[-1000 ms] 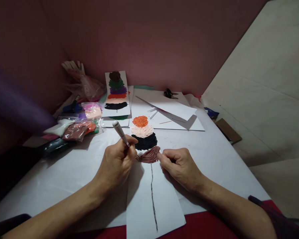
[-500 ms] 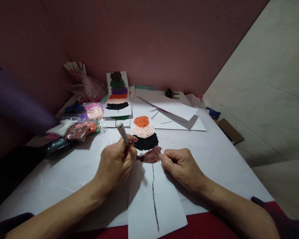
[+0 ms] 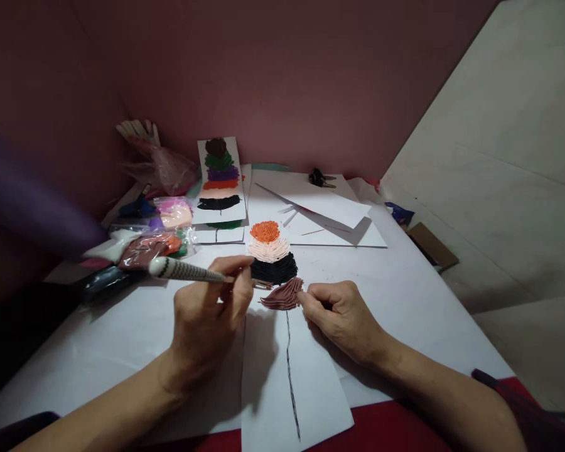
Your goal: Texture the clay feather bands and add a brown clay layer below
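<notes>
My left hand is closed round a clay modelling tool with a pale, dark-patterned handle. The tool lies nearly level, its thin tip over the paper beside the brown clay. That clay is a ridged band, pointed at its left end, below black clay, pale pink clay and orange clay on a white paper card. A dark drawn line runs down the card. My right hand is closed, thumb and finger at the brown clay's right edge; whether they pinch any clay is hidden.
A finished-looking card with several coloured clay bands leans at the back. Bagged clay lies at the left. White sheets and keys are behind, with a cardboard box off the table's right side.
My left hand has drawn back left from the brown clay, and the tool has tipped from steep to nearly level. The clay's left end now shows. My right hand has barely moved.
</notes>
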`<state>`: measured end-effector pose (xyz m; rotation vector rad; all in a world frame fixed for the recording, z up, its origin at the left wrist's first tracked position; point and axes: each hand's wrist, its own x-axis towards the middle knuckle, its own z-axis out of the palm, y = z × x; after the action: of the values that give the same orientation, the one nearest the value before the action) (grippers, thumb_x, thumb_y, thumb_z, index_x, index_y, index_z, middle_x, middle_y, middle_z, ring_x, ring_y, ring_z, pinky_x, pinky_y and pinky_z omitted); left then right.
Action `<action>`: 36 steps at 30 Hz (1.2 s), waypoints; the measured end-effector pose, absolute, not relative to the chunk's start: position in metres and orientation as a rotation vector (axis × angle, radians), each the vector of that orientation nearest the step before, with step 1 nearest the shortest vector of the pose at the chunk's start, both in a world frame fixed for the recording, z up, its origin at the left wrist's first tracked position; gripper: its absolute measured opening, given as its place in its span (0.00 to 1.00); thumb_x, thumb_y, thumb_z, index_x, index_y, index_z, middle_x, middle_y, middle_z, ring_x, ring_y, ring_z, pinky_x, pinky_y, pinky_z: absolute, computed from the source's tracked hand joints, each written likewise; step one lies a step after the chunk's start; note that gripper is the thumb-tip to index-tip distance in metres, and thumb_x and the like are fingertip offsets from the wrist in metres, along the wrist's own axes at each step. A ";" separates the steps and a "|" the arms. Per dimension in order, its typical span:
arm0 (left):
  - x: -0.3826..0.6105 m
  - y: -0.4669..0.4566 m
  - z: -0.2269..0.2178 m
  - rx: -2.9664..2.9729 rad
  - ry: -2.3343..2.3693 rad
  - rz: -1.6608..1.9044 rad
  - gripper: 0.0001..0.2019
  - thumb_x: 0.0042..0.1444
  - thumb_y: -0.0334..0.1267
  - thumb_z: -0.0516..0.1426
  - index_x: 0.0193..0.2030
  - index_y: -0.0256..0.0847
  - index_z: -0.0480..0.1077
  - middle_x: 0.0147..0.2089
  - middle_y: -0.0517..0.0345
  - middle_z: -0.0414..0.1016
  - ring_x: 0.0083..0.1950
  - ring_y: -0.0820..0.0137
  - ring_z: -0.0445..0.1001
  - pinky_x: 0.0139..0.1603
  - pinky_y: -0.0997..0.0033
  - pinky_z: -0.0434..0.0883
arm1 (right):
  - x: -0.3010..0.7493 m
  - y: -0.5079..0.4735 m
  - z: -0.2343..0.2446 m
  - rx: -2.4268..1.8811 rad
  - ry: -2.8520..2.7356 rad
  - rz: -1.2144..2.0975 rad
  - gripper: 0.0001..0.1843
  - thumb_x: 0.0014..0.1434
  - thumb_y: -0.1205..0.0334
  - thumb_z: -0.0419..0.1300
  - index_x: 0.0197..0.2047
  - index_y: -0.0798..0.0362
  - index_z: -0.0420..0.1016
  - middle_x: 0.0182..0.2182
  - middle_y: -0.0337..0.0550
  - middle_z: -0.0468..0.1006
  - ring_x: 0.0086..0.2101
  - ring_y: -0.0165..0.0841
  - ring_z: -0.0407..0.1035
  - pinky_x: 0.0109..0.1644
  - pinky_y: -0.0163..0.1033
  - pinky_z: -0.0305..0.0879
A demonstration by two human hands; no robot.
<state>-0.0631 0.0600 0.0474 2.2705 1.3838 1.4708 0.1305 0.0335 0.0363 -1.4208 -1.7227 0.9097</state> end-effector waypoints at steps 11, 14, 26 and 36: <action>-0.056 0.058 0.030 1.942 1.192 1.217 0.04 0.62 0.33 0.54 0.41 0.38 0.70 0.22 0.66 0.67 0.21 0.77 0.66 0.22 0.78 0.65 | 0.130 0.034 0.034 -1.437 -1.748 0.863 0.22 0.59 0.61 0.52 0.15 0.52 0.55 0.13 0.33 0.57 0.18 0.24 0.50 0.21 0.33 0.49; -0.057 0.059 0.029 1.895 1.204 1.175 0.05 0.62 0.34 0.53 0.40 0.38 0.70 0.22 0.66 0.68 0.21 0.77 0.66 0.23 0.77 0.65 | 0.131 0.034 0.035 -1.437 -1.749 0.866 0.22 0.60 0.61 0.52 0.15 0.51 0.54 0.14 0.33 0.57 0.18 0.24 0.49 0.20 0.33 0.49; -0.060 0.065 0.036 2.009 1.235 1.141 0.06 0.61 0.32 0.52 0.41 0.38 0.69 0.25 0.64 0.69 0.23 0.77 0.64 0.24 0.76 0.64 | 0.130 0.034 0.034 -1.449 -1.727 0.887 0.22 0.60 0.60 0.52 0.15 0.51 0.54 0.13 0.34 0.58 0.17 0.24 0.50 0.20 0.33 0.49; -0.063 0.073 0.038 1.955 1.300 1.182 0.07 0.60 0.34 0.52 0.40 0.38 0.70 0.27 0.61 0.73 0.26 0.74 0.69 0.29 0.71 0.68 | 0.133 0.033 0.034 -1.426 -1.735 0.905 0.23 0.61 0.60 0.52 0.15 0.52 0.55 0.13 0.35 0.61 0.17 0.24 0.53 0.20 0.33 0.51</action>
<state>-0.0627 0.0728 0.0385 1.9552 1.3005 1.1818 0.1327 0.0327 0.0339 -1.4257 -1.7346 0.9054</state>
